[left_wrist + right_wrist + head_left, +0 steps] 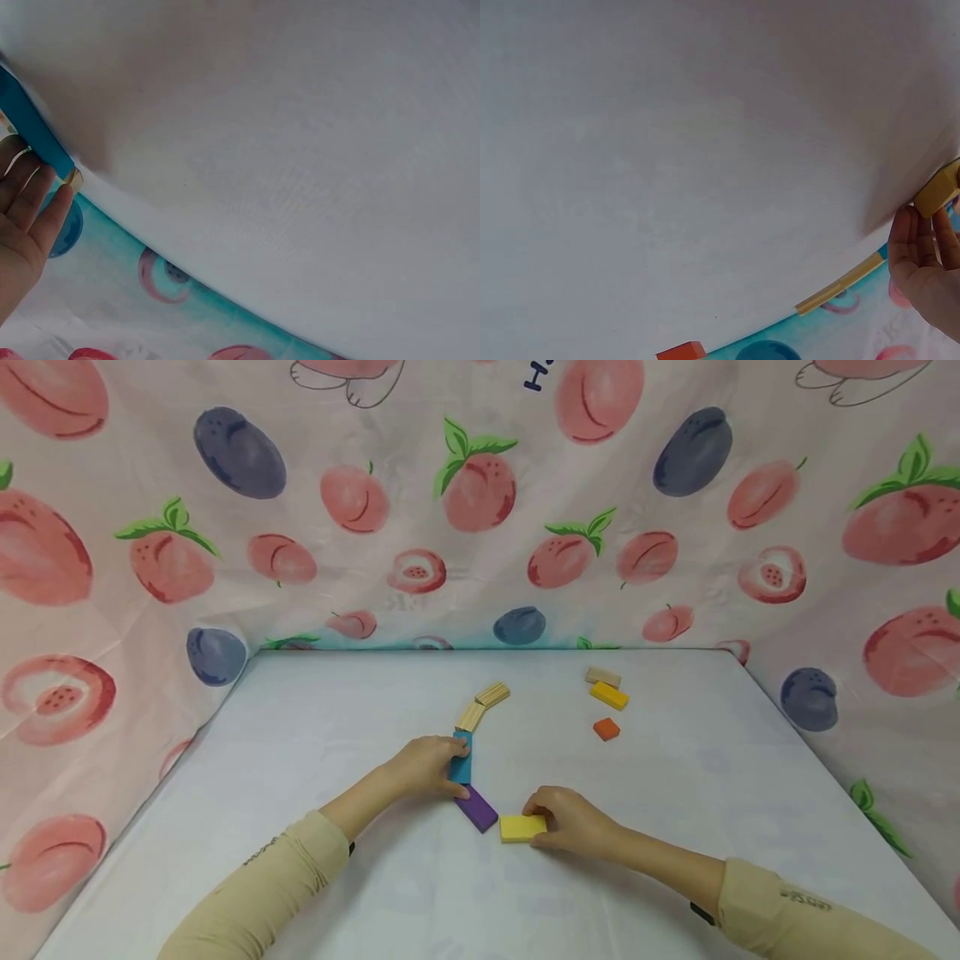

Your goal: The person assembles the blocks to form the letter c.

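My left hand [427,766] holds the blue block [461,766], fingers near its far end and thumb at its near end, where the purple block [478,810] begins. In the left wrist view the fingers lie along the blue block [34,127]. The purple block slants toward the yellow block [517,829], with a small gap between their corners. My right hand [573,822] pinches the yellow block at its right end, thumb on the near side and fingers on the far side. Beyond the blue block, two plain wooden blocks [470,717] continue the curved row.
At the back right lie a pale wooden block [603,677], an orange-yellow block [610,695] and a small orange block [607,729]. A white sheet [337,710] covers the table. Fruit-print cloth [480,577] hangs behind it and along both sides.
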Motion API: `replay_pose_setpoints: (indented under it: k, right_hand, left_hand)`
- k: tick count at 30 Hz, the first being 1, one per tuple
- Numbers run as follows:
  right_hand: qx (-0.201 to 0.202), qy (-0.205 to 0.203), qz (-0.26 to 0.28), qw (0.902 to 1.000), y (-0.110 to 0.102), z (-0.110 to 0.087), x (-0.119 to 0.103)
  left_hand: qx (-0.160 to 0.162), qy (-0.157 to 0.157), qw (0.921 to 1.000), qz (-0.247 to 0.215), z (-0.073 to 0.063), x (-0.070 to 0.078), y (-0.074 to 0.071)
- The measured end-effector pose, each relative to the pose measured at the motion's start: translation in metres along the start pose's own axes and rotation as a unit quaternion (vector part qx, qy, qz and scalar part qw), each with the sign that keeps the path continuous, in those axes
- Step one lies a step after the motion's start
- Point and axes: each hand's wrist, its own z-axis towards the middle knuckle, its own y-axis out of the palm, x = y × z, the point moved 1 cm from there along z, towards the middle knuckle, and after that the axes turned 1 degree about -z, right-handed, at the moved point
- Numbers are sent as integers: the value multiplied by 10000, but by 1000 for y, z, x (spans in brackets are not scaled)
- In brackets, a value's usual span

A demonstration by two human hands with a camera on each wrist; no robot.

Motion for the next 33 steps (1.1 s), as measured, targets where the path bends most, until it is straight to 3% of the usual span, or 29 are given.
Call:
replay_pose_setpoints:
  k: [18, 33]
  right_hand:
    - [-51, 256, -99, 9996, 0, 1, -7]
    - [8, 68, -158, 9999, 0, 1, -7]
  left_hand:
    - [-69, -43, 10000, -26, 0, 1, 0]
    - [-73, -114, 9999, -49, 0, 2, -2]
